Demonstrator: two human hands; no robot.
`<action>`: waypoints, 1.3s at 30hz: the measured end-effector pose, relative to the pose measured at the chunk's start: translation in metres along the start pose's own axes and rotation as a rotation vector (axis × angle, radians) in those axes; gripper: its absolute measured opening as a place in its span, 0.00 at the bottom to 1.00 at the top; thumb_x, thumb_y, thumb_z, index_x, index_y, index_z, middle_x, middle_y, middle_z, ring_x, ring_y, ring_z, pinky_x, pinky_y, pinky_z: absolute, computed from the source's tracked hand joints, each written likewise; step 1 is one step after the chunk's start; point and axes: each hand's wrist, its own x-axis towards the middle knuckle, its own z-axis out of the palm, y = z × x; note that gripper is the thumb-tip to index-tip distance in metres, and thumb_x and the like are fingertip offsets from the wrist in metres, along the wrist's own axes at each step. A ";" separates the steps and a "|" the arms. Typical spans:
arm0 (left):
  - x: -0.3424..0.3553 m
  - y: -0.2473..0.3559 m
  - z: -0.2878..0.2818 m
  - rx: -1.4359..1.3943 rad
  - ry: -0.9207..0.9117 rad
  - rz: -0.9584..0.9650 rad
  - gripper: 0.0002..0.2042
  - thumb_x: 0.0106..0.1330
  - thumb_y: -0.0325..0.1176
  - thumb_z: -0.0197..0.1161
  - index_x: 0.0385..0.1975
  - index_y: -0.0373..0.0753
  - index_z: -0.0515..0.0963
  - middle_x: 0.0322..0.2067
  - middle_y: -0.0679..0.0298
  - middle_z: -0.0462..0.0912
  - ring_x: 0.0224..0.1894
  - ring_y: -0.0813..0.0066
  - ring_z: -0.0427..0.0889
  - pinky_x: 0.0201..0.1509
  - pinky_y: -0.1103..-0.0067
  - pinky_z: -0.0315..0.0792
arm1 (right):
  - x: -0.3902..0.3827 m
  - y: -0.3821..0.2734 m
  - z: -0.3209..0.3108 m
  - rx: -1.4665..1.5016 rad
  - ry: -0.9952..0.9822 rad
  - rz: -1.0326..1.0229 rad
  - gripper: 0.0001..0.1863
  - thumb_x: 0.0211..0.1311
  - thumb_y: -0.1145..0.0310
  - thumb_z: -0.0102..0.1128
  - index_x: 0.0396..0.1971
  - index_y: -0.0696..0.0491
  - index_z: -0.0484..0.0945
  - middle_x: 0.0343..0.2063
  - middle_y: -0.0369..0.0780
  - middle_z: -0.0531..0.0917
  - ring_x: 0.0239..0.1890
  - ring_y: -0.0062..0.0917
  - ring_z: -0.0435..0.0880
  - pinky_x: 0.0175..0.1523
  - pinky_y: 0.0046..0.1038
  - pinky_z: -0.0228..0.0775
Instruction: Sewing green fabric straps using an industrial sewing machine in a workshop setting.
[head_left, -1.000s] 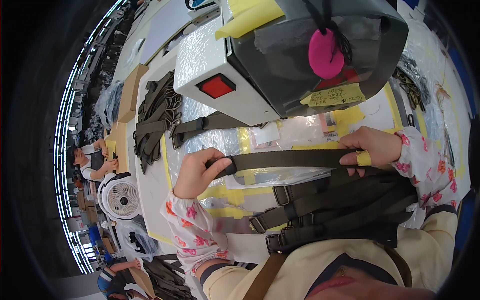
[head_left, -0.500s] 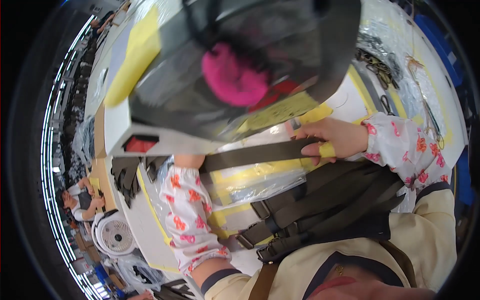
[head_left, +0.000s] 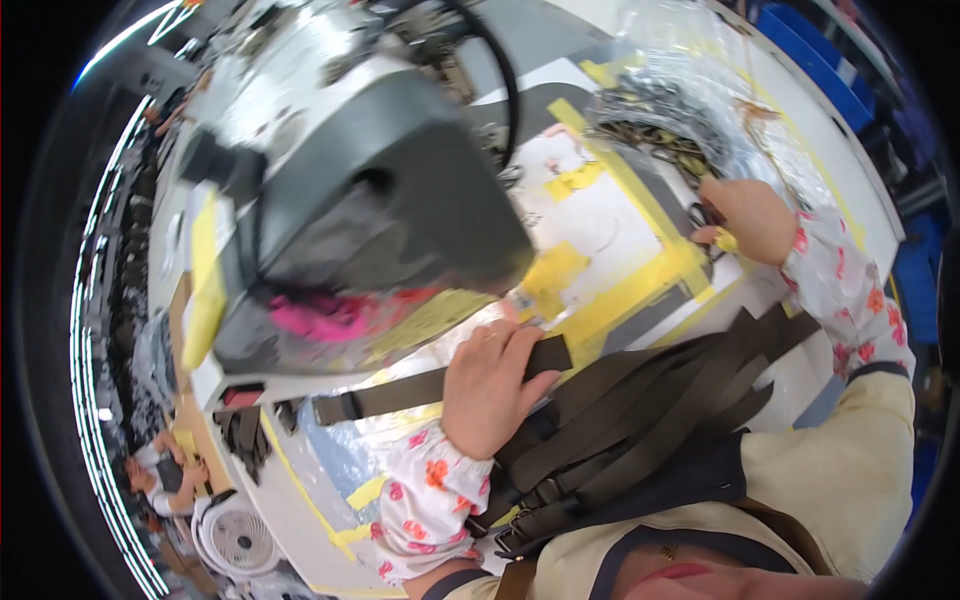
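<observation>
Covering the worktable (head_left: 640, 215), plastic sheeting and yellow tape.

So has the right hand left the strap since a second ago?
Yes. The right hand has let go of the strap and gone up and right along the table to the pile of metal buckles.

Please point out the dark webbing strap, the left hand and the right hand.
Dark webbing strap (head_left: 400, 392), head view: its flat middle stretch.
Left hand (head_left: 490, 385), head view: back of the hand.
Right hand (head_left: 750, 215), head view: back of the hand.
</observation>
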 end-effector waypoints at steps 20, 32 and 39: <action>0.005 -0.008 -0.003 -0.291 0.343 -0.042 0.07 0.61 0.34 0.57 0.32 0.38 0.77 0.20 0.54 0.77 0.22 0.56 0.77 0.25 0.70 0.70 | 0.033 -0.125 0.009 0.890 -0.067 -0.462 0.12 0.45 0.77 0.56 0.31 0.57 0.66 0.15 0.36 0.72 0.17 0.17 0.69 0.23 0.21 0.61; 0.008 -0.003 -0.004 -0.495 0.048 -0.256 0.08 0.53 0.29 0.58 0.31 0.35 0.74 0.18 0.52 0.76 0.20 0.57 0.78 0.23 0.72 0.69 | 0.028 -0.146 0.044 0.859 0.254 -0.684 0.11 0.52 0.73 0.60 0.29 0.56 0.65 0.18 0.36 0.76 0.20 0.27 0.78 0.25 0.25 0.67; 0.008 0.009 0.015 0.212 0.403 0.024 0.09 0.50 0.33 0.64 0.23 0.40 0.69 0.16 0.62 0.72 0.15 0.66 0.73 0.18 0.73 0.66 | 0.033 -0.147 0.042 1.213 -0.256 -0.335 0.26 0.65 0.48 0.42 0.28 0.60 0.67 0.16 0.39 0.75 0.18 0.23 0.76 0.26 0.24 0.67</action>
